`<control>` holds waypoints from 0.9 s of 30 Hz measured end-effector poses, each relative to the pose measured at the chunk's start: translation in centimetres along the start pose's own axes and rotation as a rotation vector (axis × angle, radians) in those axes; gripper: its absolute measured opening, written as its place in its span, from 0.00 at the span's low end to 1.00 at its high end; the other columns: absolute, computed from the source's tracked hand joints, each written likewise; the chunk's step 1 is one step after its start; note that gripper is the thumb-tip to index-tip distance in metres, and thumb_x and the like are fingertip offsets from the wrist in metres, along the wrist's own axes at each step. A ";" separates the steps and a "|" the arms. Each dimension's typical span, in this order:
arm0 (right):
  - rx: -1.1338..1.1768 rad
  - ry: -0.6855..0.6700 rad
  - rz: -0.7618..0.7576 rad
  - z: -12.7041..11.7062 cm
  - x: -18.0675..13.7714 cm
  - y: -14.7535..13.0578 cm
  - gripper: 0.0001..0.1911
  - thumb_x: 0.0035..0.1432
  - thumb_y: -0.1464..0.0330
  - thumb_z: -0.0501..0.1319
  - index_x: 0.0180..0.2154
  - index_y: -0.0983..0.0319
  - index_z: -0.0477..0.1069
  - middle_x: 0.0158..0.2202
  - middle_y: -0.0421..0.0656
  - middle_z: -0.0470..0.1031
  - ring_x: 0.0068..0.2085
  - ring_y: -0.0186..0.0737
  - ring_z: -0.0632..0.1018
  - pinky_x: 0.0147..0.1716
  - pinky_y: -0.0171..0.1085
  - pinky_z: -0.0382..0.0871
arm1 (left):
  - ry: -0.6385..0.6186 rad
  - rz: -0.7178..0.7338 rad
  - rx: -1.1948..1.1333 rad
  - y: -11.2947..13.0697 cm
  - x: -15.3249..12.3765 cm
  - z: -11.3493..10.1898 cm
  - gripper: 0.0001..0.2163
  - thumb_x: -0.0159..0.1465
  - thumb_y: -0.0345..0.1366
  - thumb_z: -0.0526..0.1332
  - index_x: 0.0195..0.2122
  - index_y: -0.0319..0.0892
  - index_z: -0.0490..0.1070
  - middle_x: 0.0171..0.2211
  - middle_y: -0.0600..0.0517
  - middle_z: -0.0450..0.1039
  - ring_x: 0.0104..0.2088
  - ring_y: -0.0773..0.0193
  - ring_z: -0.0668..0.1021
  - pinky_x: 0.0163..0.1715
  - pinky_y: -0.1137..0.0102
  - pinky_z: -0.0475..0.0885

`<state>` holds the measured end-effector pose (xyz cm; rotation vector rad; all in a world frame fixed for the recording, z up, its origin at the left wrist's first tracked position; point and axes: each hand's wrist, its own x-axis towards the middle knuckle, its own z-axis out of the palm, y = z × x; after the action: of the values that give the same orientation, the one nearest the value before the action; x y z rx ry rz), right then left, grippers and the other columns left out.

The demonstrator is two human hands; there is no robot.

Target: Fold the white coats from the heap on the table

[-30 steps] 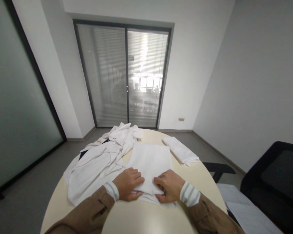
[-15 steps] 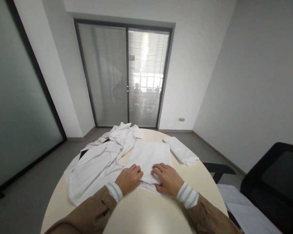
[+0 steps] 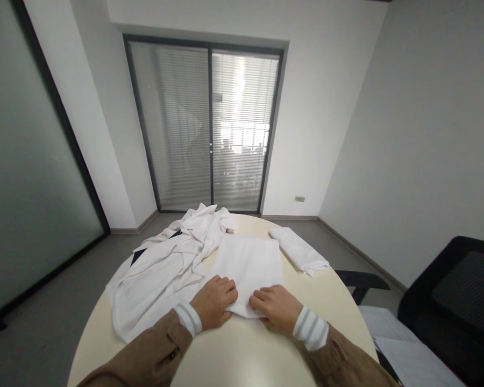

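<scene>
A folded white cloth (image 3: 248,263) lies flat in front of me on the round table (image 3: 229,357). My left hand (image 3: 213,302) is closed on its near left edge, fingers curled over the fabric. My right hand (image 3: 277,307) grips the near right edge the same way, the thumb partly hidden. Left of the cloth spreads a crumpled heap of white fabric (image 3: 161,274), close beside my left hand. A second folded white cloth (image 3: 300,251) rests farther back on the right, apart from both hands.
Dark bits (image 3: 138,255) show under the heap on the left. A black chair (image 3: 460,301) stands to the right, and papers (image 3: 403,344) lie beside the table there. Beyond the table is a glass door with blinds (image 3: 207,129).
The cloth's near edge is now smoother and lies flatter, and its far edge has come slightly nearer. Both hands have shifted a little toward me.
</scene>
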<state>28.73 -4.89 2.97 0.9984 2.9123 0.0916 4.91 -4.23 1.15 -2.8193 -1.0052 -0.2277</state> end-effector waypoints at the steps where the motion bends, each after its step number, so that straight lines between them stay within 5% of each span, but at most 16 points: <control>1: -0.004 -0.012 -0.024 0.1 0.0 0.0 0.13 0.53 0.71 0.57 0.43 0.60 0.68 0.39 0.45 0.77 0.37 0.42 0.76 0.33 0.36 0.63 | -0.010 -0.006 0.002 0.1 0.0 0.0 0.09 0.58 0.37 0.63 0.38 0.43 0.66 0.41 0.49 0.71 0.41 0.56 0.71 0.41 0.61 0.66; 10: 0.322 0.031 0.067 -1.2 -0.9 -0.2 0.17 0.48 0.62 0.63 0.41 0.59 0.74 0.28 0.41 0.79 0.29 0.41 0.78 0.32 0.35 0.66 | -0.046 0.103 0.043 0.8 0.1 -0.6 0.04 0.64 0.29 0.55 0.39 0.44 0.64 0.40 0.51 0.71 0.40 0.58 0.73 0.38 0.63 0.67; 14: 0.633 0.002 0.122 -1.2 -1.3 1.0 0.15 0.56 0.70 0.55 0.42 0.61 0.77 0.24 0.39 0.78 0.25 0.34 0.77 0.29 0.31 0.66 | -0.058 0.118 -0.004 0.9 -0.1 -0.8 0.08 0.61 0.39 0.61 0.38 0.44 0.65 0.39 0.50 0.71 0.38 0.58 0.74 0.36 0.63 0.69; 17: 0.743 -0.050 0.158 -1.0 -1.5 1.8 0.16 0.56 0.70 0.55 0.43 0.62 0.77 0.24 0.39 0.76 0.24 0.33 0.74 0.27 0.31 0.67 | -0.049 0.091 -0.055 1.0 -0.2 -0.9 0.10 0.66 0.46 0.56 0.37 0.44 0.67 0.37 0.51 0.71 0.35 0.60 0.74 0.34 0.65 0.69; 19: 0.672 -0.001 0.131 -0.9 -1.5 1.9 0.17 0.51 0.69 0.60 0.44 0.62 0.76 0.31 0.42 0.77 0.32 0.37 0.76 0.36 0.35 0.70 | -0.034 0.043 -0.069 1.1 -0.2 -0.9 0.12 0.70 0.42 0.50 0.35 0.43 0.68 0.36 0.50 0.72 0.35 0.61 0.75 0.34 0.66 0.70; 21: 0.540 0.071 0.106 -0.5 -1.5 1.8 0.28 0.46 0.68 0.65 0.52 0.59 0.72 0.49 0.48 0.75 0.50 0.48 0.75 0.52 0.46 0.67 | -0.014 0.001 -0.086 1.3 -0.2 -0.9 0.10 0.69 0.38 0.51 0.36 0.43 0.68 0.38 0.49 0.72 0.38 0.59 0.75 0.38 0.64 0.71; 24: 0.434 0.028 0.180 0.7 -1.6 1.7 0.47 0.47 0.62 0.66 0.67 0.53 0.52 0.71 0.50 0.47 0.70 0.60 0.47 0.64 0.59 0.45 | 0.033 -0.025 -0.147 1.1 -0.4 -0.3 0.12 0.64 0.36 0.57 0.48 0.43 0.68 0.52 0.46 0.70 0.52 0.54 0.72 0.52 0.58 0.68; 27: 0.459 -0.109 0.286 2.3 -1.8 1.9 0.45 0.57 0.54 0.60 0.70 0.51 0.41 0.73 0.46 0.34 0.71 0.59 0.35 0.65 0.61 0.36 | 0.021 -0.074 -0.172 0.5 -0.8 0.9 0.28 0.64 0.35 0.56 0.65 0.45 0.53 0.67 0.44 0.54 0.66 0.49 0.58 0.64 0.50 0.55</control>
<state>31.51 -4.44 0.86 1.4227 2.7243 -0.6236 4.70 -4.98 0.10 -2.9264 -1.1381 -0.3687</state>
